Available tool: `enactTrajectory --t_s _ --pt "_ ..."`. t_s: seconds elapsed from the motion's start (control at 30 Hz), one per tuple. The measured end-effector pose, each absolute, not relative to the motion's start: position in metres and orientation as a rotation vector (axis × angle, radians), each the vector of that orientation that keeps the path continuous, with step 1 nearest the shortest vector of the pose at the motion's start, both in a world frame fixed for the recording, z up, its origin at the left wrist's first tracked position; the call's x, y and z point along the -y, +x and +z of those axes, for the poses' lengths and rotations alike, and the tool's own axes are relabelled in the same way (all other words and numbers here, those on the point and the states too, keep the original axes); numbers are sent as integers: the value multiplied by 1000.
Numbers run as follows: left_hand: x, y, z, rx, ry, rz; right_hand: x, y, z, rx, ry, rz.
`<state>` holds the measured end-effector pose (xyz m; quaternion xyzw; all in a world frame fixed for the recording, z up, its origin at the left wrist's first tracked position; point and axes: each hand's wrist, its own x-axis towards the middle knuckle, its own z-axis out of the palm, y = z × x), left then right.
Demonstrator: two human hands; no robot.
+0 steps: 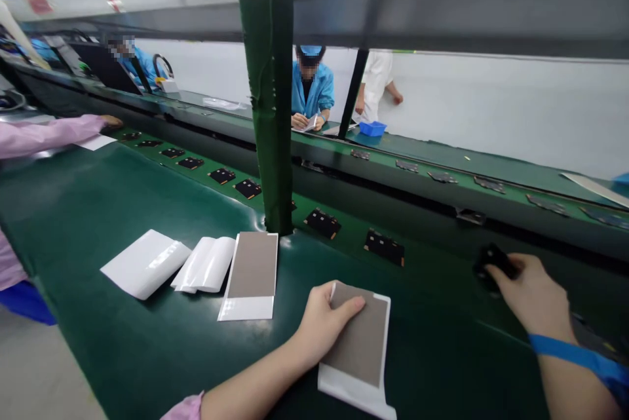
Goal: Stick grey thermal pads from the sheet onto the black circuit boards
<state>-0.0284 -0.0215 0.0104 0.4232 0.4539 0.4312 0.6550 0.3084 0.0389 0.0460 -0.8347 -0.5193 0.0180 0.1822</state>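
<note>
My left hand (pixel 327 322) grips a sheet of grey-brown adhesive stickers (pixel 361 341) on white backing paper, thumb on top and fingers underneath. The backing's lower end curls over the green table. At the right, my right hand (pixel 535 292) pinches a small black circuit board (pixel 491 268), somewhat blurred, at the edge of the green conveyor strip. A blue band circles that wrist. Left of my left hand lies another grey-brown sticker sheet (pixel 253 266), beside a folded white sheet (pixel 206 264) and a curled white sheet (pixel 145 263).
Black boards lie along the strip, including one board (pixel 384 248) between my hands and another (pixel 322 223) near the green post (pixel 270 112). A pink-sleeved arm (pixel 54 134) reaches in from the left. Across the line, a person in blue (pixel 312 89) handles a sheet near a blue tray (pixel 372 128).
</note>
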Motion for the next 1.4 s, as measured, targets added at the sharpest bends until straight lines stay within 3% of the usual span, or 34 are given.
enactTrajectory --t_s 0.07,0.17,0.23,0.43,0.83,1.0,1.17,1.4 --pt "21 -29 10 -1059 972 975 -34 297 56 1429 -2469 9" --pt "20 -31 10 -1108 992 971 -33 278 59 1654 -2464 404" --pt "19 -33 11 -1126 996 965 -32 258 59 1799 -2231 581" --pt "18 -33 12 -1121 992 961 -10 178 67 2040 -1535 708" --pt "18 -34 11 -1089 1069 889 -3 153 64 2141 -1363 828" --pt "17 -37 14 -1091 1067 801 -26 191 52 1985 -1456 706" --pt "16 -39 15 -1089 1172 740 -68 279 21 1758 -1821 535" --pt "16 -39 13 -1121 1155 697 -74 317 8 1762 -1927 608"
